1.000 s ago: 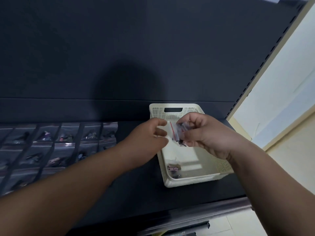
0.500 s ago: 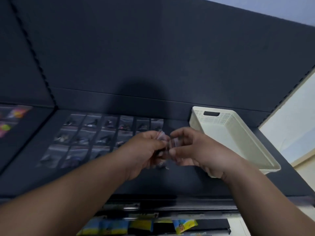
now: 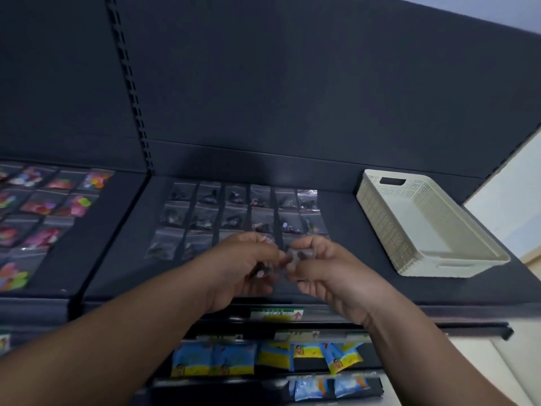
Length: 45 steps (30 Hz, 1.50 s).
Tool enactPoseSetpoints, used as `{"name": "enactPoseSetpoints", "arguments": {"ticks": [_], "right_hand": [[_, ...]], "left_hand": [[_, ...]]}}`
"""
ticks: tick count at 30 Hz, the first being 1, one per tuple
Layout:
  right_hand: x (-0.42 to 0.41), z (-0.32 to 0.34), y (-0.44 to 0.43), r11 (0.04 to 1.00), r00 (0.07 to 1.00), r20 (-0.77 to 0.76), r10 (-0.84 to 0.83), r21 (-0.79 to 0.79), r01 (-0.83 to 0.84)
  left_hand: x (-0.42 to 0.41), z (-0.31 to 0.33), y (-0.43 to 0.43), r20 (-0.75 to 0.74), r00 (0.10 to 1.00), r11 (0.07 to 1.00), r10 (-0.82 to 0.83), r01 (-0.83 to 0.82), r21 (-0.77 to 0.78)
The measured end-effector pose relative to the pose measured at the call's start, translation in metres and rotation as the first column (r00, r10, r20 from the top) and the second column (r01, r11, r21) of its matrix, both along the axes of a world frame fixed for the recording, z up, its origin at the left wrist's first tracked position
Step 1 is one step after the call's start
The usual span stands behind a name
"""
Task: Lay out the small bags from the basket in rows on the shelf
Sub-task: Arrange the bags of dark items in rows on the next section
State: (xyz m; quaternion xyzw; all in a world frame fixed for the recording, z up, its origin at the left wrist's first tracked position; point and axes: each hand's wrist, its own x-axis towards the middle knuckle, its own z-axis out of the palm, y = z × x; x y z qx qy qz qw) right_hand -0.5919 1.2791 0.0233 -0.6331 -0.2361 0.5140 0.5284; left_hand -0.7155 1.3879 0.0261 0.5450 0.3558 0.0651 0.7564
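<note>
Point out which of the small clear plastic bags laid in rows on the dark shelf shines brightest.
The small clear plastic bag at the right end of the back row, towards the cream perforated basket; it glints pale, the others look dark.

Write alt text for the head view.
Left grip and right grip pinch small clear bags above the dark shelf, in front of rows of bags already laid out. A cream basket stands to the right.

bags (image 3: 234, 213) on shelf (image 3: 345, 259), basket (image 3: 377, 218) right
</note>
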Motion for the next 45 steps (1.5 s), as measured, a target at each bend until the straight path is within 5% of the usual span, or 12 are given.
{"name": "enactPoseSetpoints", "arguments": {"ticks": [4,13,19,25,31,36,39,45], "right_hand": [[-0.013,-0.008,-0.002,0.998,0.982,0.185,0.024,-0.063,-0.012],[0.0,-0.008,0.008,0.99,0.966,0.22,0.137,-0.045,-0.13],[0.006,-0.018,0.025,0.994,0.992,-0.122,-0.034,0.102,0.046],[-0.006,-0.028,0.032,0.992,0.974,-0.225,0.041,0.122,-0.014],[-0.026,-0.021,0.042,0.987,0.995,0.017,0.096,0.125,-0.098],[-0.057,-0.014,0.06,0.983,0.992,-0.083,0.1,0.16,-0.085],[-0.08,-0.016,0.077,0.987,0.996,-0.011,0.087,0.138,-0.084],[-0.114,-0.027,0.11,1.0,1.0,0.006,-0.014,0.028,0.013]], "left_hand": [[-0.01,-0.007,-0.002,-0.053,0.998,0.998,-0.035,0.038,0.053],[-0.009,-0.01,-0.003,-0.107,0.994,0.992,-0.003,0.017,0.124],[-0.009,-0.016,0.001,-0.133,0.98,0.986,0.146,-0.133,0.104],[-0.016,-0.022,-0.006,-0.082,0.958,0.961,0.274,-0.27,0.055],[-0.041,-0.014,0.006,-0.072,0.963,0.954,0.26,-0.244,0.174],[-0.074,-0.006,0.027,-0.096,0.974,0.946,0.206,-0.173,0.275],[-0.097,-0.005,0.044,-0.128,0.976,0.944,0.174,-0.128,0.303],[-0.137,-0.013,0.075,-0.164,0.968,0.969,0.189,-0.156,0.192]]}}
